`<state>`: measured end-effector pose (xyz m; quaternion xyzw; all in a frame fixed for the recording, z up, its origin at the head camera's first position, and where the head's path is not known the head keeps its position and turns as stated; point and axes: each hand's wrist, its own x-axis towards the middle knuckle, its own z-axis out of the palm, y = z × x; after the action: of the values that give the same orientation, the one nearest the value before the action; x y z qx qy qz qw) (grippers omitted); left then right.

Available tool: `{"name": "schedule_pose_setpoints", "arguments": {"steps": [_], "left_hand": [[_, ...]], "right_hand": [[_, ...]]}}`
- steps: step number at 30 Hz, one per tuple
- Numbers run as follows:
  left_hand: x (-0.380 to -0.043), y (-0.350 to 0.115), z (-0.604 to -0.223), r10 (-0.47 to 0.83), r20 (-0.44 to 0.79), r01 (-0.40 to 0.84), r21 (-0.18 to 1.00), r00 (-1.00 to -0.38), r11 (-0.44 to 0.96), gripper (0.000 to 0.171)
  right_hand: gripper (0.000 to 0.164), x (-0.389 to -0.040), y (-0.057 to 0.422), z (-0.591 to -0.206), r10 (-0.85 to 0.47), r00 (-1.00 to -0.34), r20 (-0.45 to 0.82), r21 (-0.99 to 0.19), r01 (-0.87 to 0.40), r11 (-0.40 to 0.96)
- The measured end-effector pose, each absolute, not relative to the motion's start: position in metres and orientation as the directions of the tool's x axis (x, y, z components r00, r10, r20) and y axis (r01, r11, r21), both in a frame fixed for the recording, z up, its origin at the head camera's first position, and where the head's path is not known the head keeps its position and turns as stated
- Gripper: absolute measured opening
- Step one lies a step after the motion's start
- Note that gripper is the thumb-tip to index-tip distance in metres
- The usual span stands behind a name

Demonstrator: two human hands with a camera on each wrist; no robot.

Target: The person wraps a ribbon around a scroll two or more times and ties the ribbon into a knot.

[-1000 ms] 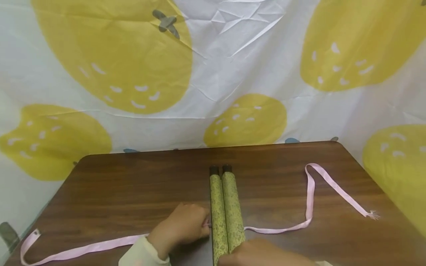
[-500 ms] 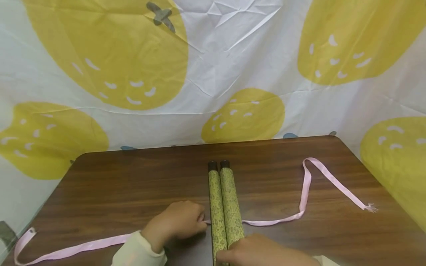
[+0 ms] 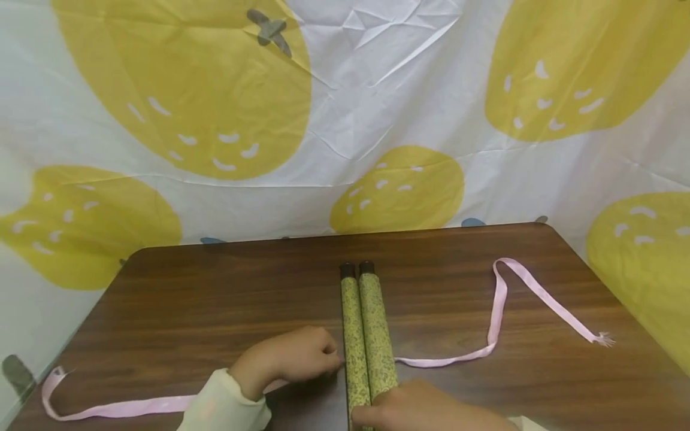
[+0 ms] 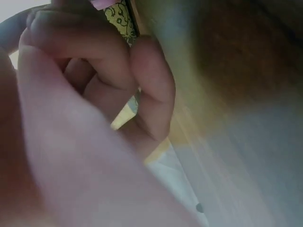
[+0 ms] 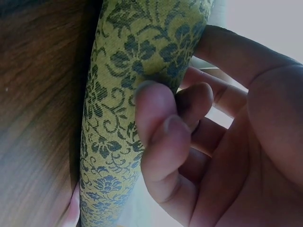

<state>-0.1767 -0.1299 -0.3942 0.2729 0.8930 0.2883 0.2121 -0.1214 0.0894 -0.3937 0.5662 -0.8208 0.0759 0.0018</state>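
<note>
Two rolls wrapped in yellow-green floral brocade with dark end caps, apparently a scroll [image 3: 377, 326], lie side by side on the brown table [image 3: 242, 287]. A pink ribbon [image 3: 458, 359] passes beneath them and trails out on both sides. Just left of the rolls, my left hand [image 3: 293, 356] has its fingers curled and seems to pinch the ribbon. The left wrist view shows the curled fingers [image 4: 151, 71] and a scrap of pink at the top. My right hand [image 3: 426, 410] grips the scroll's near end, its bent fingers [image 5: 163, 146] against the patterned cloth.
The ribbon's left tail [image 3: 124, 409] curls near the table's left edge; the right tail ends in a frayed tip on the right. A white curtain [image 3: 361, 120] printed with yellow fruit hangs behind the table and along both sides.
The left-hand part of the ribbon has shifted slightly, its curl drawn a little to the right. Less ribbon shows between my left hand and the scroll. My right hand stays at the scroll.
</note>
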Motion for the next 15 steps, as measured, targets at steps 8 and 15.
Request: {"name": "schedule_pose_setpoints", "arguments": {"steps": [8,15], "left_hand": [[-0.1821,-0.1329,-0.3933,0.663,-0.177,0.387,0.693,-0.727,0.608,0.029],[-0.1844,-0.1373,-0.3890,0.655,-0.190,0.304,0.769,-0.731,0.563,0.031]], "right_hand": [[0.012,-0.1203,0.0894,-0.3948,-0.931,-0.346,0.120,-0.114,-0.936,0.333],[0.012,-0.1198,0.0887,-0.3936,-0.928,-0.356,0.113,-0.131,-0.931,0.342]]}}
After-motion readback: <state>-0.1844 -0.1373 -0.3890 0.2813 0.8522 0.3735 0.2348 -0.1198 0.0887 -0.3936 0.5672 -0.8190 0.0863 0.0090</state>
